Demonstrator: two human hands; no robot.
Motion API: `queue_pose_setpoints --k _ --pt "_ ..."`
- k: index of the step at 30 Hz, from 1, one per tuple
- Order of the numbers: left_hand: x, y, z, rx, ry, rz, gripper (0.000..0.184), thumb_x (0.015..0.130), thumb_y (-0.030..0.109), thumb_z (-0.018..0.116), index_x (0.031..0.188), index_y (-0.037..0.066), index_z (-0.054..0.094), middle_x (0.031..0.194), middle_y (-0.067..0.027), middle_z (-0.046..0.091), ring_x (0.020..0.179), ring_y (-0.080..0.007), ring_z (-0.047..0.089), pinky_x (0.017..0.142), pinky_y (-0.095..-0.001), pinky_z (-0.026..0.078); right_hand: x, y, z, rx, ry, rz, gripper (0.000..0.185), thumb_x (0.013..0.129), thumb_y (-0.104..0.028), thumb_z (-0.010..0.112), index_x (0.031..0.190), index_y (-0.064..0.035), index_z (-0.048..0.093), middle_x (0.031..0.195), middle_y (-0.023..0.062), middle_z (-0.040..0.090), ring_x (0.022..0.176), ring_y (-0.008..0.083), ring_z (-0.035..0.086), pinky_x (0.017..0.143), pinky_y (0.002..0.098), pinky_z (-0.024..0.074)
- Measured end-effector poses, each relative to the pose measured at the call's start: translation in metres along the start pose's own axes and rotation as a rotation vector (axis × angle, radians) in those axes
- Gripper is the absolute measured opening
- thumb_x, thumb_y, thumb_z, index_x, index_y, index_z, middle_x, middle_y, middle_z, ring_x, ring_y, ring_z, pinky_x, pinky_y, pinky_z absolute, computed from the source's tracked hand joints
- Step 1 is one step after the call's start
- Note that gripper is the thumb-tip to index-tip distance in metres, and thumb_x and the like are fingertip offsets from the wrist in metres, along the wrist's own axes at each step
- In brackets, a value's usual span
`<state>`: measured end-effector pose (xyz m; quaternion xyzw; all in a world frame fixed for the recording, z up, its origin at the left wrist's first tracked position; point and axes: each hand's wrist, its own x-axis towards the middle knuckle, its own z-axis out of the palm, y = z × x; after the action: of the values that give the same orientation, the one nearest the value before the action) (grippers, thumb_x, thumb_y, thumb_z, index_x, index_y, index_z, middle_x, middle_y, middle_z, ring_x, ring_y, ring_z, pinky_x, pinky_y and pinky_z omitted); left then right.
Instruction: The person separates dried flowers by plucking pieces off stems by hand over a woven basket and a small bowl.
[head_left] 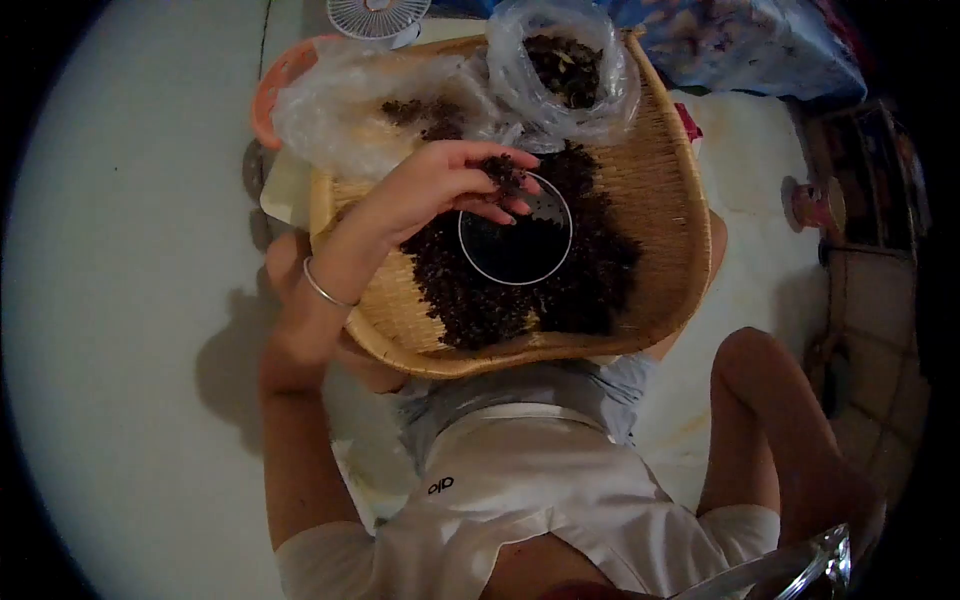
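Note:
My left hand (460, 185), with a bangle on its wrist, reaches over a round dark bowl (515, 245) with a pale rim. Between its bent fingers is a small dark clump (503, 172). The bowl sits among a heap of dark, crumbly dried pieces (600, 270) on a shallow woven basket (660, 180). My right arm is bent, and my right hand (845, 500) is raised at the lower right, dark and blurred; its fingers cannot be made out.
A clear plastic bag (340, 115) with dark bits lies at the basket's back left, over an orange item (268, 90). Another open bag (565, 75) holds dark leafy material. A white fan (378, 15) stands behind. Patterned cloth (740, 45) and a shelf (865, 180) are at the right.

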<state>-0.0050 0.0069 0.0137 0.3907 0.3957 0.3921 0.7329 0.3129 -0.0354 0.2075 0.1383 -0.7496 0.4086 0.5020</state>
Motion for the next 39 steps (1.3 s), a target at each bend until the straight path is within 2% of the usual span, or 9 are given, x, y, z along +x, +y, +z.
queue_pose_setpoints --k 11,15,19,20,22,26,28,31,39 --pt "-0.002 0.002 0.009 0.017 -0.022 0.012 0.037 0.082 -0.002 0.042 0.118 -0.005 0.048 0.105 -0.0153 0.059 0.088 -0.0204 0.061 0.079 -0.0303 0.052 -0.006 -0.038 0.009 -0.122 -0.009 -0.237 0.006 0.078 0.0 0.046 0.084 -0.0036 0.046 0.072 0.0029 0.053 0.062 0.0098 0.056 0.047 0.0249 0.0464" --pt "-0.008 0.004 0.009 0.014 -0.039 0.073 0.038 0.082 -0.001 0.042 0.119 -0.005 0.046 0.105 -0.0151 0.059 0.088 -0.02 0.061 0.08 -0.0308 0.051 -0.022 0.02 0.004 -0.215 0.139 0.174 0.009 0.084 -0.01 0.045 0.089 -0.0036 0.05 0.078 0.0035 0.055 0.068 0.0109 0.056 0.054 0.025 0.0475" --pt "-0.011 0.007 0.011 -0.015 -0.045 0.105 0.038 0.084 0.003 0.041 0.121 -0.004 0.045 0.109 -0.0154 0.057 0.088 -0.0193 0.061 0.079 -0.0309 0.052 -0.033 0.129 0.006 -0.132 0.295 1.103 0.019 0.09 -0.02 0.044 0.094 -0.0037 0.054 0.084 0.0041 0.058 0.074 0.0121 0.057 0.061 0.0251 0.0486" --pt "-0.012 0.007 0.011 -0.007 -0.043 0.104 0.038 0.084 0.003 0.041 0.121 -0.004 0.045 0.109 -0.0154 0.057 0.088 -0.0193 0.061 0.079 -0.0309 0.052 -0.036 0.161 -0.003 0.015 0.012 1.124 0.023 0.092 -0.024 0.043 0.095 -0.0027 0.053 0.086 0.0055 0.058 0.076 0.0134 0.057 0.061 0.0258 0.0491" --pt "-0.011 0.007 0.011 -0.033 -0.009 0.1 0.038 0.084 0.004 0.043 0.121 -0.003 0.046 0.108 -0.0139 0.057 0.087 -0.0179 0.06 0.076 -0.0293 0.052 -0.062 0.214 -0.001 0.128 0.129 1.3 0.03 0.091 -0.031 0.046 0.099 -0.0029 0.054 0.092 0.0081 0.058 0.082 0.0178 0.058 0.068 0.0308 0.0511" --pt "-0.001 0.005 0.008 0.043 0.109 0.142 0.036 0.083 0.005 0.048 0.119 0.001 0.05 0.108 -0.0112 0.057 0.094 -0.0197 0.057 0.082 -0.032 0.048 -0.087 0.259 0.009 0.807 0.236 1.393 0.043 0.091 -0.039 0.044 0.109 -0.0003 0.049 0.101 0.0102 0.055 0.094 0.0227 0.056 0.081 0.0354 0.0496" --pt "0.006 -0.007 0.001 0.878 0.279 0.509 0.035 0.081 0.007 0.052 0.116 0.004 0.053 0.114 -0.0099 0.054 0.104 -0.0229 0.051 0.092 -0.035 0.039 -0.092 0.264 0.019 1.103 0.303 1.463 0.052 0.091 -0.044 0.041 0.116 0.0017 0.043 0.109 0.0136 0.051 0.102 0.0264 0.053 0.09 0.04 0.0455" --pt "0.009 -0.011 -0.001 1.265 0.318 0.658 0.034 0.078 0.013 0.059 0.11 0.002 0.057 0.118 -0.0125 0.049 0.112 -0.0265 0.045 0.09 -0.0346 0.039 -0.102 0.266 0.023 1.19 0.368 1.432 0.05 0.092 -0.042 0.039 0.117 0.0008 0.041 0.112 0.0164 0.048 0.104 0.0269 0.052 0.09 0.0405 0.0457" --pt "0.01 -0.005 0.009 0.961 0.317 0.468 0.037 0.076 0.015 0.063 0.111 0.006 0.056 0.121 -0.0118 0.045 0.111 -0.0279 0.045 0.093 -0.0347 0.036 -0.104 0.266 0.019 1.084 0.399 1.405 0.046 0.093 -0.038 0.036 0.115 0.0016 0.044 0.106 0.0169 0.051 0.1 0.0256 0.054 0.091 0.039 0.0457"
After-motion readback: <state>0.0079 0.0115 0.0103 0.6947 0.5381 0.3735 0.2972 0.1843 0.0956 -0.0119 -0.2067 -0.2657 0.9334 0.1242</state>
